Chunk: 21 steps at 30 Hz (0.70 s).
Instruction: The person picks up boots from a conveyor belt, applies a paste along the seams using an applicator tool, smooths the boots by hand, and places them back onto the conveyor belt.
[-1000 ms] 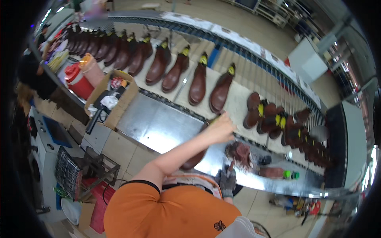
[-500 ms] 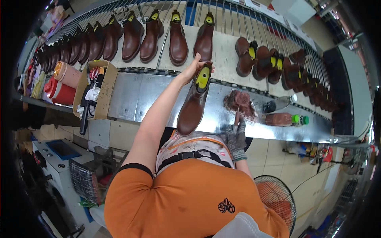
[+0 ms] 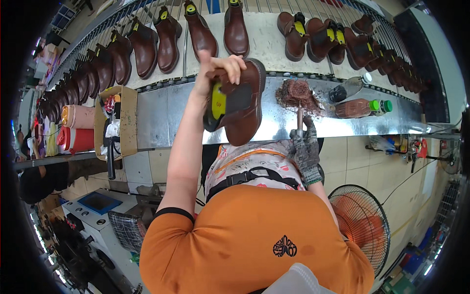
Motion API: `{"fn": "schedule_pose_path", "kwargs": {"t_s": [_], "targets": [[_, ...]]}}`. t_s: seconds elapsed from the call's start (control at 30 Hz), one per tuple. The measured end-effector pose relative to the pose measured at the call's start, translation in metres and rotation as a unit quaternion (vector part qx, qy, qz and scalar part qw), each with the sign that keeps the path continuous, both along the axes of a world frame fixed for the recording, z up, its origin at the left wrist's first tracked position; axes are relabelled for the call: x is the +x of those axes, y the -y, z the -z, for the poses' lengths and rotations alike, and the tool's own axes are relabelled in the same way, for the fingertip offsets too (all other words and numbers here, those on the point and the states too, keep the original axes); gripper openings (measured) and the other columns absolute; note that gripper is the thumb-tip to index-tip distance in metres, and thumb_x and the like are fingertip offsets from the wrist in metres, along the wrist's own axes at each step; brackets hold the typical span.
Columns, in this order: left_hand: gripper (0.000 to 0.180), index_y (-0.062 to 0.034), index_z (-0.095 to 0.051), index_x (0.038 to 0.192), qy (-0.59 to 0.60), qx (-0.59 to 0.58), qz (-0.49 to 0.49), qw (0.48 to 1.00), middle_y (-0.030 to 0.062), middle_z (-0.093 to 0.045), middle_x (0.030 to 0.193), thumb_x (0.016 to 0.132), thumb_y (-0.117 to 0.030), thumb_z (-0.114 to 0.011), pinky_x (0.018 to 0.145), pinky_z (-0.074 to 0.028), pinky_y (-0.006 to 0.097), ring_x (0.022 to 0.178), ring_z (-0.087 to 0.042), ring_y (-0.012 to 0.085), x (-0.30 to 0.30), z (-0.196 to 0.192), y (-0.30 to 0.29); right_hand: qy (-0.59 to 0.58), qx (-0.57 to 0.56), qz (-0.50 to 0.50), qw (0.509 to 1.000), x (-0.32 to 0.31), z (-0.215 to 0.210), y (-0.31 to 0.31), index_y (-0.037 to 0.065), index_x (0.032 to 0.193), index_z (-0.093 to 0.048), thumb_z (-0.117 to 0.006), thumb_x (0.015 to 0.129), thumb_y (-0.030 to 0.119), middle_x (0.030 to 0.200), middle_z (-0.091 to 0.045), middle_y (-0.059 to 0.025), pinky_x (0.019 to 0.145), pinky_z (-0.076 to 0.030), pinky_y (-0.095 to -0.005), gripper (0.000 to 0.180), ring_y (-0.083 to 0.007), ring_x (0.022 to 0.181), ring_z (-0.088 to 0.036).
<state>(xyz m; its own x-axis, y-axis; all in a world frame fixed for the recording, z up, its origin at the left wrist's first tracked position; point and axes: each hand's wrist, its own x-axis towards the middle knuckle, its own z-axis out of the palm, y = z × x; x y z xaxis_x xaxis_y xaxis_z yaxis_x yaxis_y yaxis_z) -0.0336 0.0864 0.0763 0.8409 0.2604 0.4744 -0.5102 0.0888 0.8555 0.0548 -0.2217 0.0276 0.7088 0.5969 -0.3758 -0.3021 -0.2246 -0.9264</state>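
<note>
My bare left hand (image 3: 220, 73) grips a brown ankle boot (image 3: 247, 110) by its upper end, above the metal ledge. The boot is turned on its side, with its dark elastic panel and yellow inner lining showing. My right hand (image 3: 305, 152), in a grey knitted glove, is closed around a wooden-handled tool (image 3: 300, 120) at the ledge's front edge. The tool's far end meets a reddish-brown lump (image 3: 296, 91) whose surroundings are smeared with brown residue. What kind of tip the tool has cannot be made out.
Brown boots (image 3: 144, 49) line the conveyor behind the metal ledge (image 3: 161, 117), with more boots (image 3: 320, 41) at right. A cardboard box (image 3: 128, 122) of tools stands left. Bottles (image 3: 353, 109) lie right of the lump. A caged fan (image 3: 360, 220) is at lower right.
My left hand has turned the boot from toe-down, sole away, onto its side and shifted its grip. My right hand still holds the tool by the lump. The view has shifted.
</note>
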Motion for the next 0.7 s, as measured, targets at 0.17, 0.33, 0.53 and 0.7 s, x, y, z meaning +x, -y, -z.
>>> {"fn": "schedule_pose_path", "kwargs": {"t_s": [0.17, 0.33, 0.53, 0.7], "targets": [[0.088, -0.0081, -0.06, 0.052, 0.082, 0.072, 0.065, 0.992, 0.0041, -0.059, 0.058, 0.078, -0.079, -0.016, 0.102, -0.024, 0.043, 0.081, -0.054, 0.0219, -0.015, -0.014, 0.008, -0.041, 0.008, 0.01, 0.999, 0.009, 0.012, -0.005, 0.02, 0.14, -0.026, -0.051, 0.09, 0.004, 0.087, -0.055, -0.0024, 0.049, -0.046, -0.0201, 0.058, -0.0064, 0.057, -0.051], [0.086, -0.0079, -0.063, 0.054, 0.109, 0.05, 0.096, 0.988, 0.0051, -0.061, 0.06, 0.077, -0.081, -0.023, 0.102, -0.023, 0.041, 0.083, -0.054, 0.0221, -0.02, -0.018, 0.019, -0.001, 0.111, 0.062, 0.992, 0.004, -0.002, 0.0, 0.009, 0.129, -0.035, -0.055, 0.089, 0.007, 0.088, -0.057, -0.0048, 0.042, -0.044, -0.0213, 0.045, -0.0077, 0.051, -0.051], [0.085, -0.008, -0.062, 0.052, 0.13, 0.074, 0.131, 0.98, 0.0046, -0.061, 0.059, 0.073, -0.082, -0.027, 0.103, -0.022, 0.041, 0.082, -0.055, 0.0227, -0.019, -0.017, 0.022, -0.06, 0.061, 0.045, 0.995, 0.03, 0.003, 0.013, 0.005, 0.122, -0.043, -0.054, 0.089, 0.007, 0.096, -0.061, -0.0126, 0.038, -0.046, -0.0228, 0.035, -0.0111, 0.046, -0.054], [0.084, -0.0078, -0.062, 0.052, 0.129, 0.06, 0.129, 0.981, 0.0047, -0.061, 0.059, 0.071, -0.083, -0.03, 0.104, -0.021, 0.041, 0.081, -0.054, 0.0228, -0.019, -0.016, 0.028, 0.01, 0.05, -0.227, 0.973, 0.037, -0.118, -0.003, 0.005, 0.129, -0.047, -0.066, 0.079, 0.01, 0.111, -0.059, -0.012, 0.068, -0.053, -0.0279, 0.054, -0.0206, 0.088, -0.063]]}}
